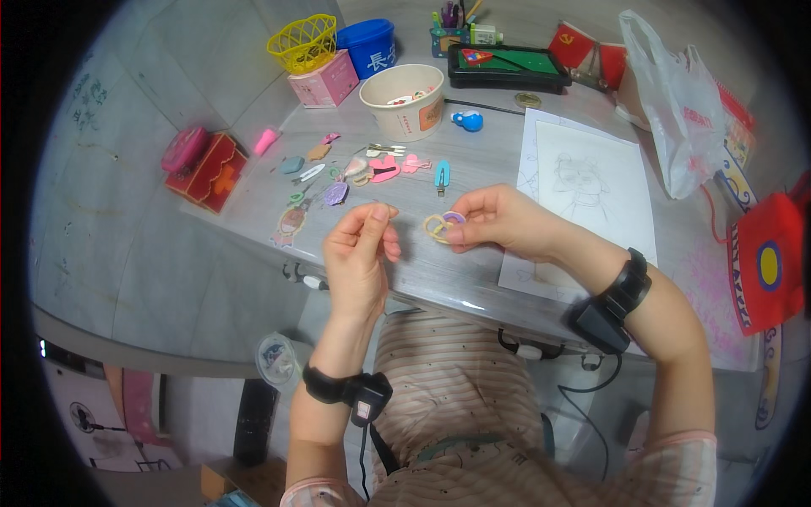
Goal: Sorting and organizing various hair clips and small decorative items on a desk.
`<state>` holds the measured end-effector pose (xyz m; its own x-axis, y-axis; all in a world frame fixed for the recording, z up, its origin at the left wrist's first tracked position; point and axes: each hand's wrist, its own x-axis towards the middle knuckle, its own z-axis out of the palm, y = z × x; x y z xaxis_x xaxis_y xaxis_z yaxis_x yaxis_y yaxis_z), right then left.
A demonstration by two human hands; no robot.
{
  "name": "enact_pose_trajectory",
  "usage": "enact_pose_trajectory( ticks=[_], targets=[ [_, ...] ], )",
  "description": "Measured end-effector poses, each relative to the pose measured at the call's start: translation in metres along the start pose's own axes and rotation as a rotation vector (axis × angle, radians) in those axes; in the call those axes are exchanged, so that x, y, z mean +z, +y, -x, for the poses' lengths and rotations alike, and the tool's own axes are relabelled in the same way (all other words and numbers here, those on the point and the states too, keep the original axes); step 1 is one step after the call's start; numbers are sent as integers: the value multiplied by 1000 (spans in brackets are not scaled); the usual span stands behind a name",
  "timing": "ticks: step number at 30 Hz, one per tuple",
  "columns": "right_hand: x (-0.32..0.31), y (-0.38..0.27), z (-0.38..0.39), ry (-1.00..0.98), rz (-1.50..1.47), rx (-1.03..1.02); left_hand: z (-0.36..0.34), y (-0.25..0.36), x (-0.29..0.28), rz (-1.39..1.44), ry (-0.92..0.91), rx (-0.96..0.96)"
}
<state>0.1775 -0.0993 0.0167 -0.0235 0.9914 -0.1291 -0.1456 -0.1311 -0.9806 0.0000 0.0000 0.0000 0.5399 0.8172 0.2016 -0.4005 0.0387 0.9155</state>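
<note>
Over the near edge of the grey desk, my right hand (511,221) pinches a few small hair ties between thumb and fingers; yellow loops (435,227) and a purple one (454,216) stick out. To its left, my left hand (356,253) is closed, thumb against forefinger; whatever it may hold is too small to make out. Beyond both hands lie several hair clips: a blue snap clip (443,174), a pink clip (386,170) and a purple shell-shaped piece (336,194). Behind these stands a white paper bowl (397,118) with small colourful pieces inside.
A pencil drawing (591,211) lies under my right forearm. At the back are a yellow basket (302,44) on a pink box (325,80), a blue tub (367,44) and a toy pool table (511,68). A plastic bag (676,110) and red bag (767,262) stand right.
</note>
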Motion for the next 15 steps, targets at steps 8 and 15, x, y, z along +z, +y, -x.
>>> enact_pose_trajectory(
  ticks=[8,15],
  targets=[
    [-1,4,-2,-16,89,-2,1,9,6,57,7,-18],
    [-1,5,-3,-18,-37,-30,-8,13,-3,105,3,16]
  ],
)
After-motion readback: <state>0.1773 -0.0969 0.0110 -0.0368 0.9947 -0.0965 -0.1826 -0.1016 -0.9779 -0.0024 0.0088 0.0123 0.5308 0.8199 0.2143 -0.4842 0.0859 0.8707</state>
